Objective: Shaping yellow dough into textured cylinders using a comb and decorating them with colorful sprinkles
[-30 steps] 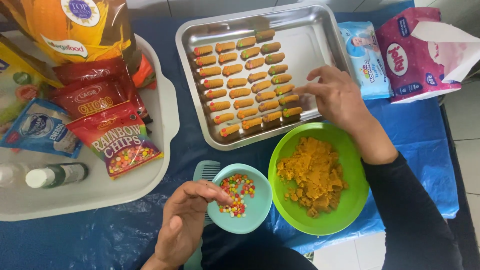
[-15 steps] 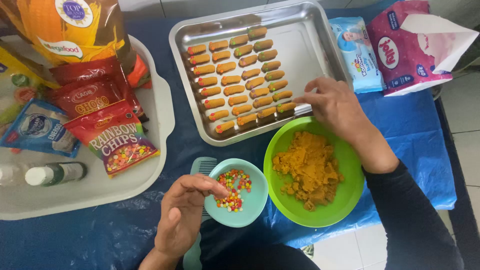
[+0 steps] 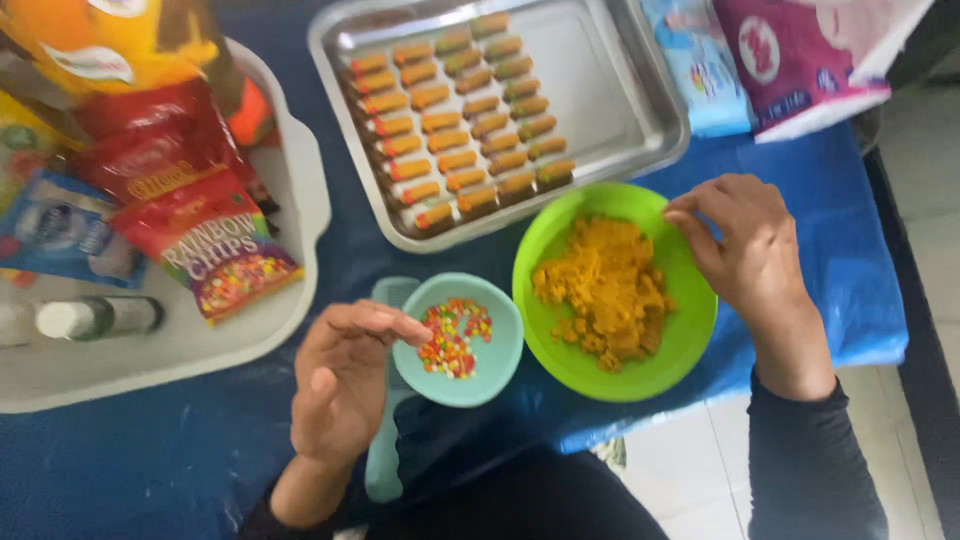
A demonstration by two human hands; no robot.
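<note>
Blue cloth [image 3: 150, 470] covers table; pale tiled floor [image 3: 925, 260] at right; soft, even light.

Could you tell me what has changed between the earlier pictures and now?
The right hand has drawn back from the rows of small snacks on the metal tray and now sits over the rim of the green bowl of orange crumbs. Whether it holds anything cannot be told. The left hand stays at the edge of the small teal bowl of coloured candy bits. Tray, bowls and packets have not moved.
</note>
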